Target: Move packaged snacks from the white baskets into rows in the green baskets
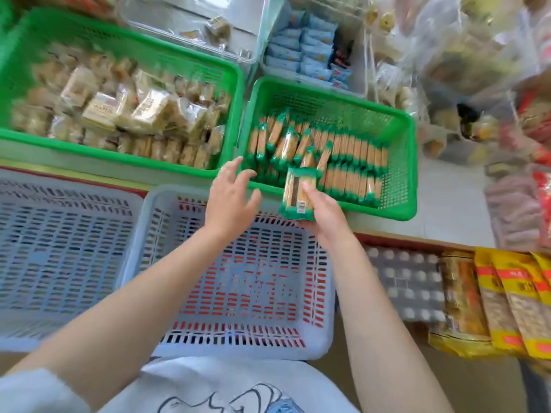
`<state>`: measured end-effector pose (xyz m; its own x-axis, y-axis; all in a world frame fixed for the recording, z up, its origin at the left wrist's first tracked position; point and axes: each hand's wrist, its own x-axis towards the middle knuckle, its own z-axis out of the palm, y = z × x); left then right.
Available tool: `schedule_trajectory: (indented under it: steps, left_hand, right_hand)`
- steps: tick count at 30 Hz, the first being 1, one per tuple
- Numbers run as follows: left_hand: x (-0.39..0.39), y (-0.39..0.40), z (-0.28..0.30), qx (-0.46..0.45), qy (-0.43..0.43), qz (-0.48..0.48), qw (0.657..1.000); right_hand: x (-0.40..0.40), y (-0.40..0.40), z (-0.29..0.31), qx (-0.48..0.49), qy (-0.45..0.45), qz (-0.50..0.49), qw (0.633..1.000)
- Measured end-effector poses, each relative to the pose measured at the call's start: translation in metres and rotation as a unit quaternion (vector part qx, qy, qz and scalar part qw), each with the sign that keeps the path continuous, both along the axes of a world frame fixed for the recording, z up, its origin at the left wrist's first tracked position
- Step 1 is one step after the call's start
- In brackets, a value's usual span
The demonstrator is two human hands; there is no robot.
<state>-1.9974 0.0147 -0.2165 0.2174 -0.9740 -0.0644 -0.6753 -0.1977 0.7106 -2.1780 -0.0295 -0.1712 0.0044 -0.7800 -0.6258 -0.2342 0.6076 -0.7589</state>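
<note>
Last cracker pack heading for the green basket

The cracker pack (299,194) sits in the right hand (323,216), fingers wrapped round its lower half, right over the near rim of the small green basket (399,204). Its long axis points away from the person, barcode end nearest. The left hand (229,201) hovers beside it, fingers spread and holding nothing. Risk as I see it: dropping it onto the loose packs (286,141) piled on the left could leave the row crooked. The white basket (325,296) below looks emptied.

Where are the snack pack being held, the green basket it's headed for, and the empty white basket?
snack pack (296,194): head view, on the middle of its clear front.
right green basket (401,162): head view, on its right wall.
white basket (238,281): head view, on its bare slotted floor.
</note>
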Motion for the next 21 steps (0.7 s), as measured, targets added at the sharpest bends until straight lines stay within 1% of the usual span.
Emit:
schedule_trajectory:
  steps: [1,3,5,6,7,9,11,12,15,17,18,20,21]
  left_hand:
    - [-0.009,-0.012,-0.004,0.014,-0.035,-0.024,0.999]
    - [-0.019,-0.031,-0.015,0.084,-0.095,-0.047,0.991]
    - [-0.021,-0.037,-0.029,0.154,-0.121,-0.059,0.979]
    - [-0.021,-0.036,-0.035,0.169,-0.128,-0.068,0.975]
    - [-0.02,-0.033,-0.039,0.172,-0.135,-0.074,0.973]
    - [-0.019,-0.031,-0.043,0.172,-0.143,-0.076,0.972]
    - [-0.019,-0.031,-0.043,0.171,-0.149,-0.073,0.971]
    - [-0.02,-0.031,-0.043,0.172,-0.154,-0.071,0.97]
    - [-0.021,-0.03,-0.042,0.174,-0.16,-0.071,0.969]
    - [-0.02,-0.03,-0.041,0.173,-0.151,-0.071,0.971]
    - [-0.02,-0.031,-0.04,0.173,-0.143,-0.071,0.972]
    - [-0.016,-0.03,-0.038,0.166,-0.111,-0.072,0.977]
    - [-0.013,-0.027,-0.035,0.15,-0.09,-0.073,0.982]
  right_hand:
    - [-0.012,-0.015,0.007,-0.032,0.021,-0.012,0.999]
    - [-0.029,-0.045,0.018,-0.092,0.085,-0.031,0.992]
    - [-0.039,-0.074,0.017,-0.148,0.181,-0.041,0.971]
    - [-0.043,-0.086,0.009,-0.158,0.227,-0.03,0.96]
    - [-0.044,-0.096,0.002,-0.16,0.278,0.001,0.947]
    - [-0.044,-0.106,-0.012,-0.112,0.358,0.132,0.918]
    - [-0.043,-0.106,-0.03,-0.047,0.368,0.252,0.894]
    - [-0.041,-0.104,-0.034,-0.034,0.361,0.274,0.891]
    - [-0.039,-0.095,-0.046,-0.064,0.382,0.261,0.884]
    - [-0.035,-0.084,-0.046,-0.119,0.41,0.223,0.876]
    - [-0.03,-0.074,-0.043,-0.172,0.416,0.198,0.871]
    - [-0.016,-0.05,-0.036,-0.287,0.383,0.166,0.863]
    - [-0.006,-0.035,-0.031,-0.317,0.342,0.172,0.868]
